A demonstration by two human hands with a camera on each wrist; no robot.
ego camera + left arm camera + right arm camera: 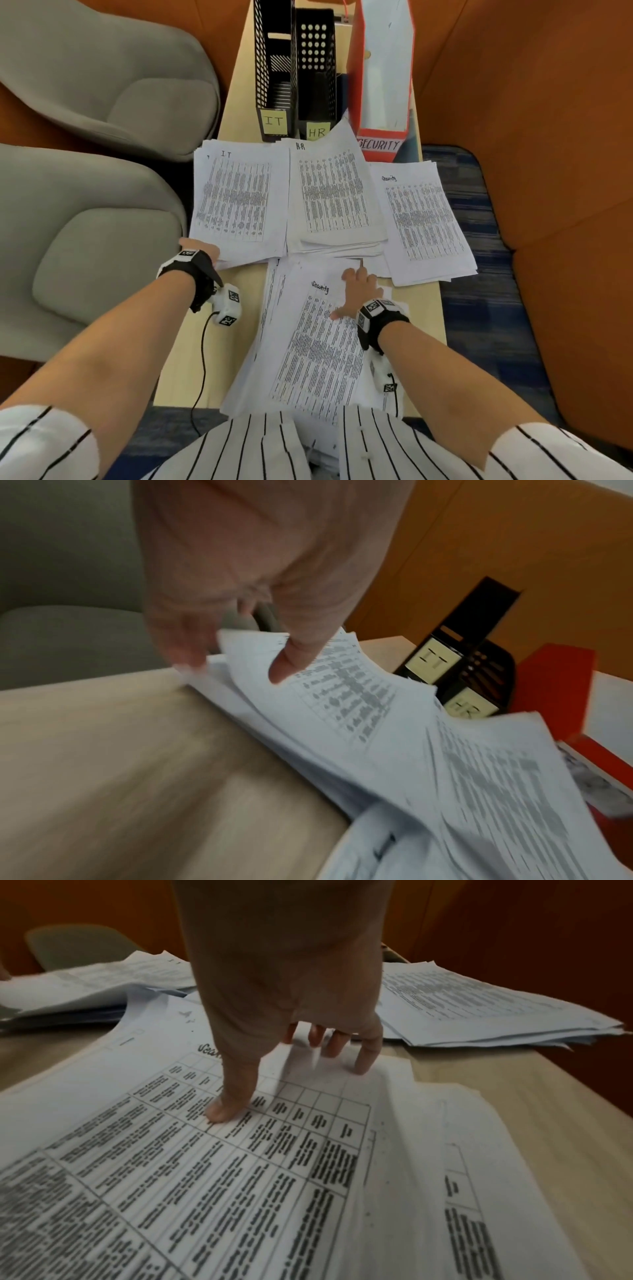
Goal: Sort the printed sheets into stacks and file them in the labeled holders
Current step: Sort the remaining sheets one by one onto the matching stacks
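Note:
Three sorted stacks lie on the table: an IT stack, an HR stack and a Security stack. Nearer me lies a loose pile whose top sheet is headed Security. My left hand pinches the near-left corner of the IT stack, thumb on top and fingers at the edge. My right hand rests spread on the top Security sheet, thumb pressing down. Behind the stacks stand a black IT holder, a black HR holder and a red Security holder.
The narrow wooden table has two grey chairs along its left side. An orange seat or partition rises on the right over blue carpet. The Security stack overhangs the table's right edge. Bare wood shows at the near left.

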